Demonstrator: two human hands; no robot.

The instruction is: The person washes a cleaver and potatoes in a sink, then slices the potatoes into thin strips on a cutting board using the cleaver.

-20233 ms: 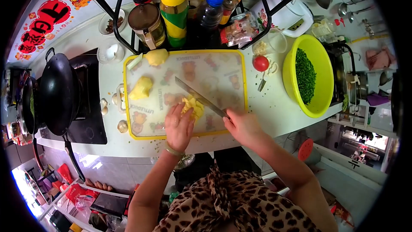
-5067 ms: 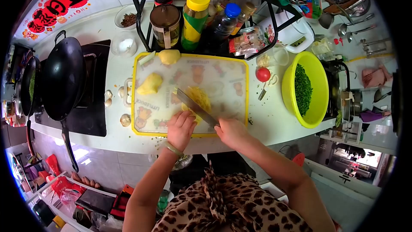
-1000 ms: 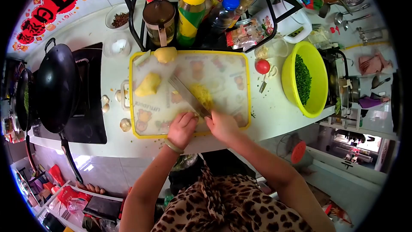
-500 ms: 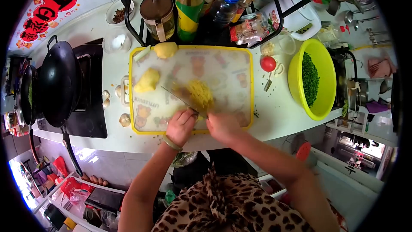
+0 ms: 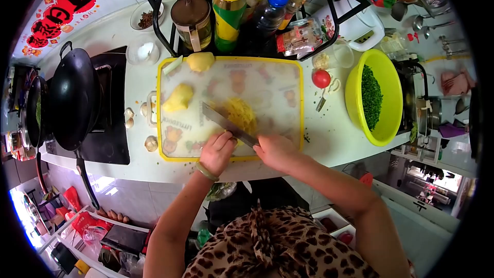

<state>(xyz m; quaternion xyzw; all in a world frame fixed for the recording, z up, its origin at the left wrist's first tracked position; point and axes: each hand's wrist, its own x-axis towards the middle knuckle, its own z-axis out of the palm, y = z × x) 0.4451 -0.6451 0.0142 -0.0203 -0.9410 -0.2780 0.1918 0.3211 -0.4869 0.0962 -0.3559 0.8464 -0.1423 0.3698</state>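
Observation:
My right hand (image 5: 278,152) grips the handle end of a kitchen knife (image 5: 222,119), whose wide blade slants to the upper left over the cutting board (image 5: 278,77). My left hand (image 5: 217,151) is beside the blade at the board's near edge, its fingers curled against it. They press on a yellow potato piece, mostly hidden under the fingers. Just beyond the blade lies a heap of yellow potato shreds (image 5: 243,113), slightly blurred. Two peeled potatoes, one at the back (image 5: 200,62) and one on the left (image 5: 178,98), rest on the board near a pale green stalk (image 5: 172,65).
To the right stands a lime-green basin (image 5: 352,98) of chopped greens, with a tomato (image 5: 321,78) and a small peeler-like tool (image 5: 321,104) nearby. A black wok (image 5: 74,100) sits on the left stove. Bottles and jars (image 5: 229,15) fill a black rack behind the board. Garlic (image 5: 151,143) lies left.
The blade has lifted and turned its flat side more into view. My right hand has shifted slightly right with it. My left hand stays almost in place.

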